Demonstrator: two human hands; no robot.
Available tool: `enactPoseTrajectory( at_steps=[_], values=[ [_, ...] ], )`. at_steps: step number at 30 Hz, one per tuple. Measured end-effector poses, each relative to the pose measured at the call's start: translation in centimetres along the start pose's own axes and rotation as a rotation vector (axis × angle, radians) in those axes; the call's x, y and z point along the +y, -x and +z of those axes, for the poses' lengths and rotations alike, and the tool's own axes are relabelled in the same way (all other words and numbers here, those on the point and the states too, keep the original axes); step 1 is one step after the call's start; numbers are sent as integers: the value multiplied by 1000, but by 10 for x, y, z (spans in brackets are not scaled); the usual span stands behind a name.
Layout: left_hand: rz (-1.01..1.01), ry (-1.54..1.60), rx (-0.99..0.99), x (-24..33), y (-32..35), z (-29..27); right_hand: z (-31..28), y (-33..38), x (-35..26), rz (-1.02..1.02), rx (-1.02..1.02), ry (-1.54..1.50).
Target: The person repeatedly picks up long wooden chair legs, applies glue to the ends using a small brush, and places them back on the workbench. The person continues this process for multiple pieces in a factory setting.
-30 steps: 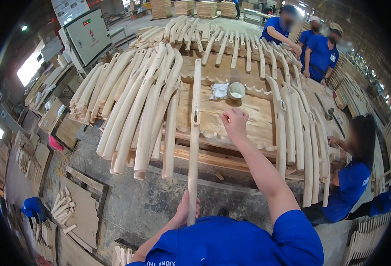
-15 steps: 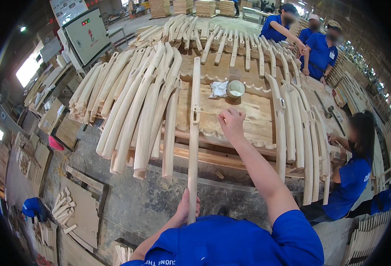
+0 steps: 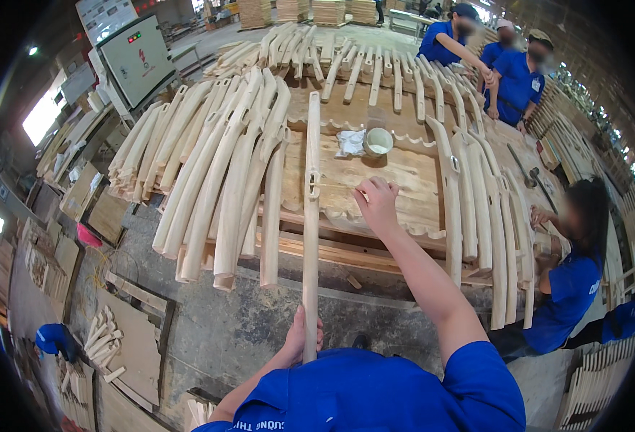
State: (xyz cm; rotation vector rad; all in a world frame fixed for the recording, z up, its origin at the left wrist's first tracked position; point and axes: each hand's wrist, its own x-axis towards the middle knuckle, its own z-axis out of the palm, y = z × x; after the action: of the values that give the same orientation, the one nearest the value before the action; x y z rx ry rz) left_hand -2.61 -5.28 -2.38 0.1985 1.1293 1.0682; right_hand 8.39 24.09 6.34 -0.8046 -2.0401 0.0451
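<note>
A worker in a blue shirt (image 3: 382,389) grasps a slotted wooden bar (image 3: 311,248) near its lower end with the left hand (image 3: 304,335); the bar reaches away over the near edge of a workbench (image 3: 411,176), left of a pale cup (image 3: 378,142) and a crumpled white sheet (image 3: 350,143). The right hand (image 3: 378,204), fingertips drawn together, hangs just right of the slot (image 3: 314,185). Good work here would seem to call for a firm left grip, so the bar does not roll, with the slot turned up and the right fingers moving lightly and squarely to it. A faint line, perhaps a thin stick, runs between slot and fingertips; whether the right hand pinches anything cannot be told. The bar hides part of the left fingers, and its near end meets the shirt out of clear sight. The cup's contents are hard to identify.
</note>
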Motion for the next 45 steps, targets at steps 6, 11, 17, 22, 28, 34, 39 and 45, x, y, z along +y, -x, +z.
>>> enactPoseTrajectory(
  at_steps=[6,11,17,22,28,34,39,45],
  values=[
    [-3,8,22,-1,-1,0,3,10,-3,-14,-23,40],
    [14,46,-24,-3,-2,-3,-23,-3,-3,-122,-75,112],
    [98,56,-13,-7,-2,-4,-40,-90,-56,-665,-208,472],
    [119,49,16,-5,4,2,-8,-122,-98,-934,-432,844],
    [115,-5,80,-2,2,-3,-21,-113,-120,-817,-779,799],
    [125,-30,26,0,2,-7,-11,-125,-116,-819,-713,852],
    [141,-16,12,-4,0,-5,-1,-132,-98,-860,-547,908],
    [141,9,41,1,4,-1,-13,-110,-95,-1028,-524,755]
  ],
)
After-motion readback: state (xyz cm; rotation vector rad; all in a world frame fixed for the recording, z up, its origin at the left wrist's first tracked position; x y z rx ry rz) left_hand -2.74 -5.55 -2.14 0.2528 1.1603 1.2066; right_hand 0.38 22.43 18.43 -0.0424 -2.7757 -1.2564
